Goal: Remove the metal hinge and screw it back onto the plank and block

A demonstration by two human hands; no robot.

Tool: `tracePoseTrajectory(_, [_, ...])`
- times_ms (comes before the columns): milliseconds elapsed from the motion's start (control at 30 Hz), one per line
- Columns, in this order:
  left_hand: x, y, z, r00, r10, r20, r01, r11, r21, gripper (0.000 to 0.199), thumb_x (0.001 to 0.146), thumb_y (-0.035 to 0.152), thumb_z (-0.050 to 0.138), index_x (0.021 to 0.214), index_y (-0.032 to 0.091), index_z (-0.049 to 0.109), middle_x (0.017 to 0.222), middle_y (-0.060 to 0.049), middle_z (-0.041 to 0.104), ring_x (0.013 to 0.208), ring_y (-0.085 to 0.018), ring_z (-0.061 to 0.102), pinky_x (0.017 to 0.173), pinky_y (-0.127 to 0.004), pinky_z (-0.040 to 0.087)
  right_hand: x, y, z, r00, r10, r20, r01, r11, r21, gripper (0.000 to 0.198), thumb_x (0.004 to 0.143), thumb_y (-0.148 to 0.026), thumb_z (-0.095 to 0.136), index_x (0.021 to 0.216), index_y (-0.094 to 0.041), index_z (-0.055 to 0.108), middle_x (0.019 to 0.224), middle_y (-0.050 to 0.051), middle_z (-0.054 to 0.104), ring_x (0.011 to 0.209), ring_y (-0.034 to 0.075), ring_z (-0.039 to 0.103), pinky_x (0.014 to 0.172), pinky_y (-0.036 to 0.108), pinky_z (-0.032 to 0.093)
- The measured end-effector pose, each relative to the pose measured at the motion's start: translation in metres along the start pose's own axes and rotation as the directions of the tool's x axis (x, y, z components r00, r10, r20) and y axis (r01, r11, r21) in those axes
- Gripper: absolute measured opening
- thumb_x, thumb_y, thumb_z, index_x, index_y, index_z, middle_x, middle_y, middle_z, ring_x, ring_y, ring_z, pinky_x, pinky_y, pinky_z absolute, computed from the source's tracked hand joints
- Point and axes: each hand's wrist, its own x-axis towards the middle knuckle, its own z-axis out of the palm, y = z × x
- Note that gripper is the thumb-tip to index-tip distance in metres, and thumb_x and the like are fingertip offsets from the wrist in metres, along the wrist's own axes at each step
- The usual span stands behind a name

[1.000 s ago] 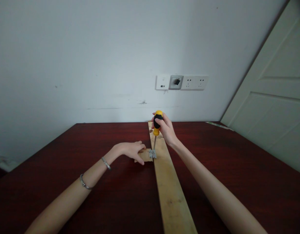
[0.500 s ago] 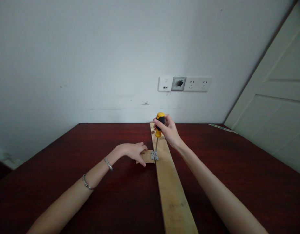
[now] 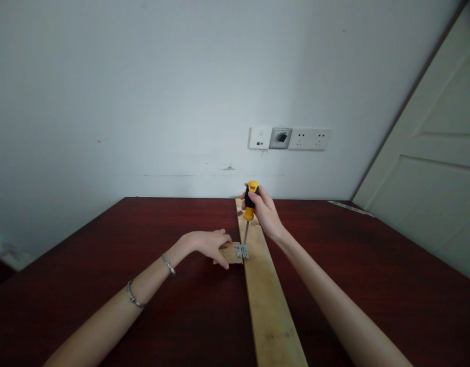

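Observation:
My right hand [image 3: 267,211] is closed around the yellow and black handle of a screwdriver [image 3: 249,215], held nearly upright. Its metal shaft runs down to a silver hinge [image 3: 245,251], where the tip meets the leaf on a long wooden plank [image 3: 271,300]. The hinge's other leaf lies on a small wooden block [image 3: 232,253], set against the plank's left side. Across that block my left hand [image 3: 210,245] has its grip, thumb at the near edge and fingers at the far one. Any screw under the tip is too small to make out.
The dark red wooden table [image 3: 162,219] reaches back to a pale wall. Sockets [image 3: 309,138] and a black plug [image 3: 283,137] are on that wall. A thin flat strip [image 3: 349,208] lies at the back right, near a white panelled door [image 3: 441,178].
The scene sits slightly lower in view. My right thumb and fingers have shifted round the screwdriver's handle, which has turned a little. My left hand stays on the small wooden block.

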Motion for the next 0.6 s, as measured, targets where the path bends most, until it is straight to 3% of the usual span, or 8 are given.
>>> tracePoseTrajectory(167, [-0.0023, 0.0029, -0.0016, 1.000, -0.007, -0.006, 0.007, 1.000, -0.009, 0.087, 0.064, 0.065, 0.068, 0.133, 0.015, 0.050, 0.140, -0.018, 0.043, 0.128, -0.034, 0.045, 0.104, -0.037, 0.040, -0.0038, 0.0024, 0.0016, 0.998, -0.029, -0.056, 0.027, 0.999, -0.047, 0.038, 0.079, -0.042, 0.069, 0.103, -0.026, 0.045, 0.068, -0.009, 0.054, 0.058, 0.010, 0.051, 0.056, 0.023, 0.041])
tracePoseTrajectory(333, [-0.0048, 0.0061, -0.0029, 1.000, -0.016, -0.013, 0.016, 1.000, -0.014, 0.090, 0.064, 0.065, 0.068, 0.136, 0.014, 0.048, 0.141, -0.019, 0.041, 0.126, -0.034, 0.047, 0.101, -0.036, 0.042, -0.0040, 0.0021, 0.0036, 0.997, -0.039, -0.070, 0.037, 0.999, -0.021, 0.039, 0.077, -0.040, 0.072, 0.096, -0.025, 0.041, 0.071, -0.009, 0.058, 0.058, 0.009, 0.053, 0.057, 0.024, 0.042])
tracePoseTrajectory(600, [-0.0027, 0.0023, -0.0002, 1.000, -0.022, -0.020, 0.022, 1.000, 0.004, 0.091, 0.062, 0.068, 0.067, 0.135, 0.017, 0.049, 0.138, -0.016, 0.044, 0.119, -0.033, 0.051, 0.097, -0.036, 0.045, -0.0029, -0.0052, 0.0026, 0.995, -0.070, -0.076, 0.064, 0.994, -0.087, 0.025, 0.074, -0.039, 0.072, 0.086, -0.021, 0.060, 0.083, 0.000, 0.061, 0.078, 0.013, 0.057, 0.073, 0.027, 0.046])
